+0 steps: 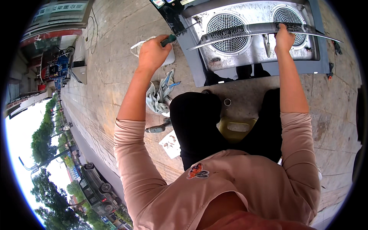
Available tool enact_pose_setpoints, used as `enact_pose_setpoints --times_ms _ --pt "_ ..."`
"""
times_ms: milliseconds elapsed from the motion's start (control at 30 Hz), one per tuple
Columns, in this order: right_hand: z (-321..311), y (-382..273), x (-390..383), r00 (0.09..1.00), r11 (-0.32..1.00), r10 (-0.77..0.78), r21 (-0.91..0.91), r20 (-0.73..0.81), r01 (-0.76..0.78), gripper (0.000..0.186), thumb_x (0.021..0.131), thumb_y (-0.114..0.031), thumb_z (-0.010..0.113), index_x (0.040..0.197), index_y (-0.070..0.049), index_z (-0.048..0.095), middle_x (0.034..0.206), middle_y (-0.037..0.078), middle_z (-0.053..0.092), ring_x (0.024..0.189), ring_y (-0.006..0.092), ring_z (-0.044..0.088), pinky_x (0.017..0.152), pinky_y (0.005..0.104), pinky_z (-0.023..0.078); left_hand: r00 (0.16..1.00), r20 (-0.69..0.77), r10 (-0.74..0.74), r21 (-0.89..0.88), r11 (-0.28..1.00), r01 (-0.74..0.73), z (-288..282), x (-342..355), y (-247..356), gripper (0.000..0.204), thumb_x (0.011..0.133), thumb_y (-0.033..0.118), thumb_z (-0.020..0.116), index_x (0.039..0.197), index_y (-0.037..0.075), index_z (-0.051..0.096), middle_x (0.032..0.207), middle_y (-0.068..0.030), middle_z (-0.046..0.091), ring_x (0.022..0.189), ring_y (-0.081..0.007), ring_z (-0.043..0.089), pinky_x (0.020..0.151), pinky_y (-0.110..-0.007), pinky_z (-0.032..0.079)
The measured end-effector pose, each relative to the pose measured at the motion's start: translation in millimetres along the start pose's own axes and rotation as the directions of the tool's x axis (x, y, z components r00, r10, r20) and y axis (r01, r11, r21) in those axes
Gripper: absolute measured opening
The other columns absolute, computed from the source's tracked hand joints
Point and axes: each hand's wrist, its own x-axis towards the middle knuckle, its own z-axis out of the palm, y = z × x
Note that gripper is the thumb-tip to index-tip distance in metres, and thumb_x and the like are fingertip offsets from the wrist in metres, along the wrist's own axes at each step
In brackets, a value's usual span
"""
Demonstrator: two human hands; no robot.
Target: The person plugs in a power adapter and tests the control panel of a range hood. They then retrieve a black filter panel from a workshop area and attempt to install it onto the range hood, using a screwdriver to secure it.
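In the head view, the left hand (151,53), upper middle-left of the frame, is curled around the handle of a green-handled screwdriver (168,40), its shaft pointing toward the upper left corner of a silver recess (257,11). At upper right, the right hand (285,40) grips a long, dark curved panel (230,33) crossing in front of two round grilles, while a grey-blue cloth (158,100) lies left of centre, below a white bucket (169,58).
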Motion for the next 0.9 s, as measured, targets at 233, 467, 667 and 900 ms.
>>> enact_pose_setpoints --times_ms 233,467,667,900 --pt "-1.0 -0.7 0.3 1.000 1.000 0.001 0.003 0.014 -0.001 0.069 0.074 -0.036 0.065 0.122 0.011 0.047 0.122 0.021 0.056 0.114 0.0342 0.053 0.101 0.0386 0.037 0.999 0.017 -0.029 -0.032 0.999 0.029 -3.0 1.3 -1.3 0.034 0.080 0.025 0.066 0.110 0.010 0.069 0.086 -0.0171 0.070 0.080 -0.0318 0.067 0.075 -0.038 0.053" --pt "0.5 0.9 0.9 1.000 1.000 -0.005 0.019 0.010 0.005 0.070 0.073 -0.035 0.065 0.124 0.010 0.046 0.122 0.021 0.058 0.114 0.0344 0.054 0.101 0.0384 0.037 0.996 0.048 -0.073 -0.120 0.990 0.078 -2.2 1.7 -1.1 0.035 0.079 0.026 0.066 0.111 0.011 0.070 0.084 -0.0159 0.070 0.078 -0.0320 0.068 0.076 -0.037 0.053" --pt "-1.9 5.8 9.3 0.999 0.999 -0.039 -0.003 0.030 0.039 0.068 0.073 -0.033 0.064 0.123 0.010 0.046 0.121 0.021 0.057 0.113 0.0348 0.054 0.100 0.0389 0.037 0.998 0.026 -0.060 -0.052 0.997 0.061 -2.0 6.9 2.3 0.034 0.080 0.026 0.065 0.110 0.012 0.070 0.087 -0.0162 0.070 0.082 -0.0314 0.068 0.077 -0.037 0.054" --pt "0.0 4.2 4.3 0.998 1.000 0.011 0.013 0.061 -0.012 0.068 0.073 -0.034 0.062 0.121 0.011 0.045 0.120 0.022 0.057 0.111 0.0349 0.054 0.099 0.0390 0.038 0.998 0.017 -0.055 0.016 0.998 0.055 -2.3 8.9 4.0 0.033 0.081 0.027 0.064 0.110 0.014 0.070 0.087 -0.0155 0.070 0.082 -0.0320 0.068 0.077 -0.039 0.054"
